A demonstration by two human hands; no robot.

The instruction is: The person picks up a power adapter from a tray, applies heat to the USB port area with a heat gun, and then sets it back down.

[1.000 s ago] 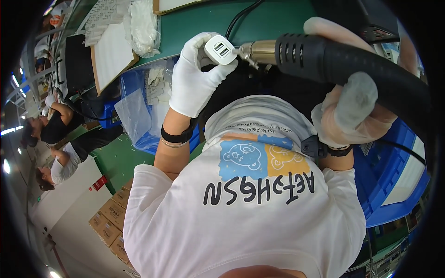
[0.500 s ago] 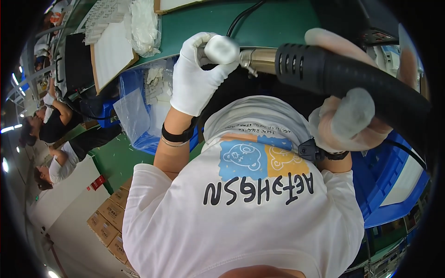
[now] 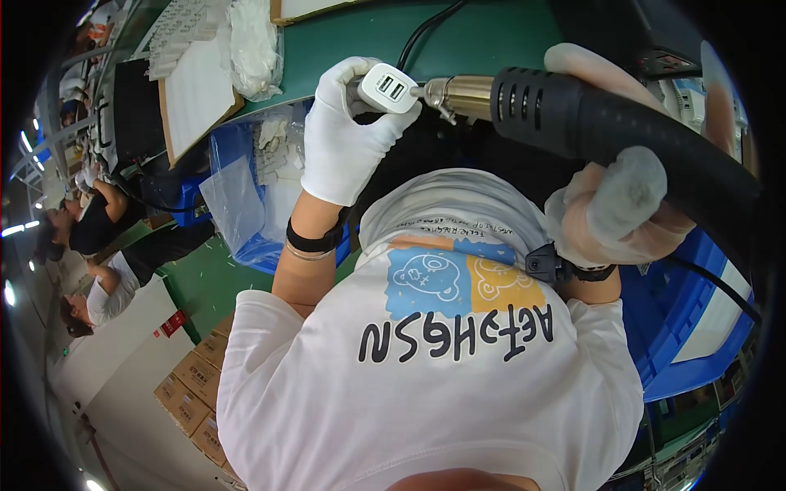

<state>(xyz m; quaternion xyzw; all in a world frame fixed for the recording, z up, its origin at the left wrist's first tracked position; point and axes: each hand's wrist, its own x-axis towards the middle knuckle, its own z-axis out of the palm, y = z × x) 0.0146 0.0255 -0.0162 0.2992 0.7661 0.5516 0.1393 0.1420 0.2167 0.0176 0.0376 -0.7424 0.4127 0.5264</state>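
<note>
My left hand (image 3: pixel 348 135), in a white fabric glove, pinches a small white USB charger (image 3: pixel 372 92) between thumb and fingers. Its face with two dark USB ports shows. Just right of it, the narrow metal nozzle (image 3: pixel 458 96) of a black hot air gun (image 3: pixel 536 110) points at the charger; the tip overlaps its edge in view, and I cannot tell whether they touch. Closed round the gun's thick black body is my right hand (image 3: pixel 626 196), with pale, see-through coverings on its fingers. Part of that hand is hidden behind the gun.
Beyond my hands lies a green work table (image 3: pixel 352 41) with a black cable (image 3: pixel 426 33). A clear plastic bag (image 3: pixel 252 49) and a white board (image 3: pixel 201 94) are at its left. Blue bins (image 3: pixel 266 254) (image 3: pixel 696 360) flank me. Other people work far left, near stacked cartons (image 3: pixel 192 372).
The charger, blurred and blank before, has turned so its two ports face up sharply. The gun's nozzle has drawn slightly right and up.
</note>
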